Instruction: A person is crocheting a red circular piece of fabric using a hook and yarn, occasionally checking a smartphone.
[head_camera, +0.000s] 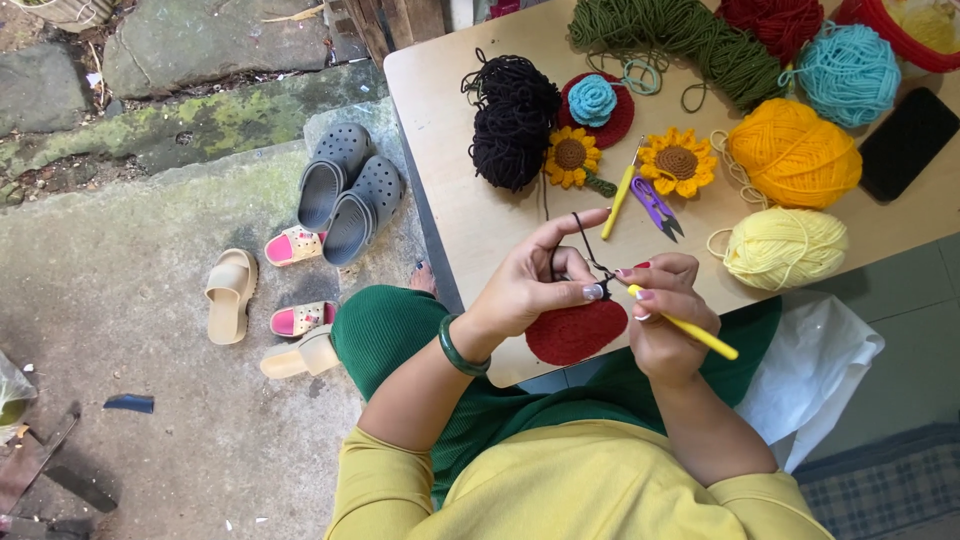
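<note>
Left hand (530, 285) pinches the flat red crocheted piece (575, 332) at the wooden table's (450, 215) near edge, black yarn strand (585, 240) over its index finger. Right hand (665, 310) closed on the yellow-handled crochet hook (685, 325). Beyond: purple snips (655, 205), crocheted sunflowers (678, 160), pale yellow yarn ball (785, 248), black yarn bundle (512, 125).

A pale wooden counter (470, 215) carries the crochet supplies. Black yarn (513, 122) lies near its left edge, with two crocheted sunflowers (572, 157) and a red disc bearing a blue rose (596, 105) beside it. Orange yarn (794, 152) and pale yellow yarn (786, 247) sit toward the right, a dark phone (908, 142) past them, and purple snips (655, 205) between.
</note>
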